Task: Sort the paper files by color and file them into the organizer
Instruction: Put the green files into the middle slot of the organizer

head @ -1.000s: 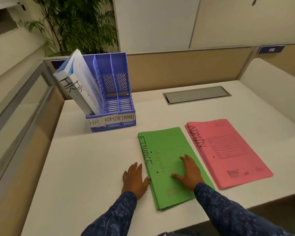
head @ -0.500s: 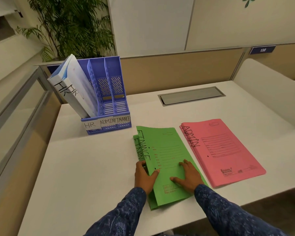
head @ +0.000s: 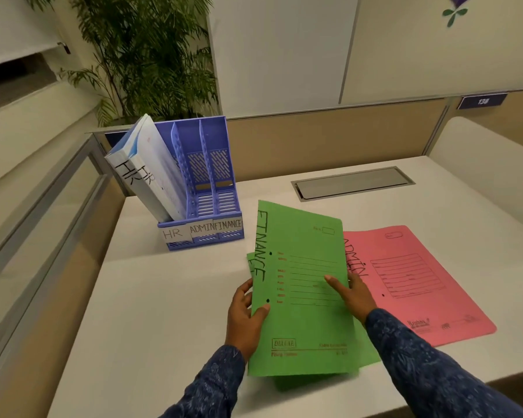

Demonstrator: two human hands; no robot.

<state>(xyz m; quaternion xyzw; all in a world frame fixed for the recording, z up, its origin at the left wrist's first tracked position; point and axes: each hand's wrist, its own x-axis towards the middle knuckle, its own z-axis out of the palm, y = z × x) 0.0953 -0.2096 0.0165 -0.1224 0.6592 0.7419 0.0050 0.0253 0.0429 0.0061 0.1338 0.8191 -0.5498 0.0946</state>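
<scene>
A green file marked FINANCE (head: 302, 267) is raised off the desk. My left hand (head: 244, 315) grips its left edge, thumb on top. My right hand (head: 352, 294) holds its right edge, thumb on the cover. Another green file (head: 366, 357) lies flat beneath it. To the right, pink files marked ADMIN (head: 411, 279) lie on the desk. The blue organizer (head: 212, 206) stands at the back left with slots labelled HR, ADMIN and FINANCE. White HR files (head: 151, 167) lean in its left slot; the other two slots look empty.
A white desk (head: 163, 312) carries everything. A grey cable hatch (head: 351, 182) is set into it behind the files. A potted plant (head: 151, 55) stands behind the organizer. A glass partition (head: 43, 212) runs along the left; tan dividers bound the back.
Both hands went from pressing on the green stack to gripping its top file. That file has risen off the desk, uncovering the green one under it.
</scene>
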